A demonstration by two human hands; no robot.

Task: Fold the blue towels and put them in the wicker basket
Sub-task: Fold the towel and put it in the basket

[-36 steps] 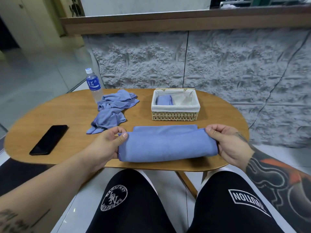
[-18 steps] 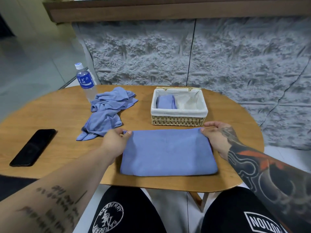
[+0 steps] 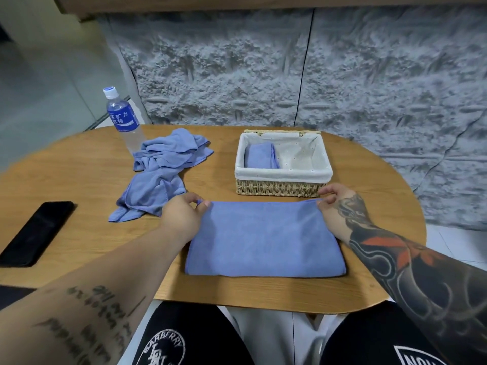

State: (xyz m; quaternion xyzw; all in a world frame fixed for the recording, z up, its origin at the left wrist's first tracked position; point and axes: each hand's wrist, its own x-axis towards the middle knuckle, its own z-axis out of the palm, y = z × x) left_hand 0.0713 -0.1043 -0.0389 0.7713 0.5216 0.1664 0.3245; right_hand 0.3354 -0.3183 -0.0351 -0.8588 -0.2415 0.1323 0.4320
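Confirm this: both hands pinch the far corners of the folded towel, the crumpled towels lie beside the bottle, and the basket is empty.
Not quite. The head view shows the basket already holding one folded towel, at its left end. The rest stands.

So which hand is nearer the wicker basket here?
Right. The right hand pinches the flat towel's far corner just below the wicker basket's front right corner; the left hand holds the opposite corner, further off.
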